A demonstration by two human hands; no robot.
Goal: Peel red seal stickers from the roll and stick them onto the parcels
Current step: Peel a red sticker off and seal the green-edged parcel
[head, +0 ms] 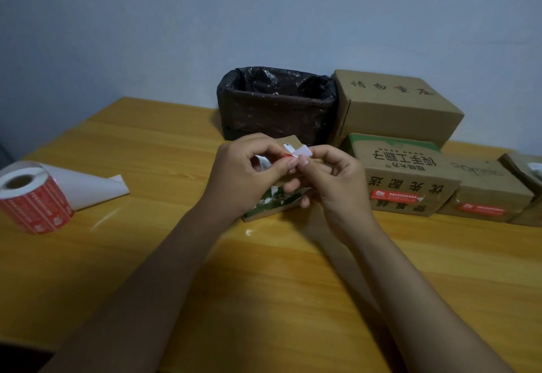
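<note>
Head view. Both hands meet above the middle of the yellow wooden table [181,255]. The left hand [243,173] and the right hand [331,179] each have thumb and forefinger curled and pinched on one small red seal sticker with its white backing strip [299,154]; the white strip shows between the fingertips, with a red edge below it. The piece is held in the air, just above a small brown cardboard parcel with green print [272,202], which lies on the table under the hands and is partly hidden by them.

At the left edge of the table stands the roll of red seal stickers on a cardboard core [35,199], well apart from the hands; a loose tail of white backing paper [88,185] trails from it to the right, its end curled up.

Behind the hands sits a rectangular bin lined with a black plastic bag [275,103]. To its right a plain brown cardboard box [393,106] stands at the back, and in front of it a brown box with green top and dark printed characters [407,176] carries a red sticker [396,196] on its near face. Just beside it, further right, a lower brown box [484,193] also bears a red sticker [481,209]. Another box is cut off at the right edge.
</note>
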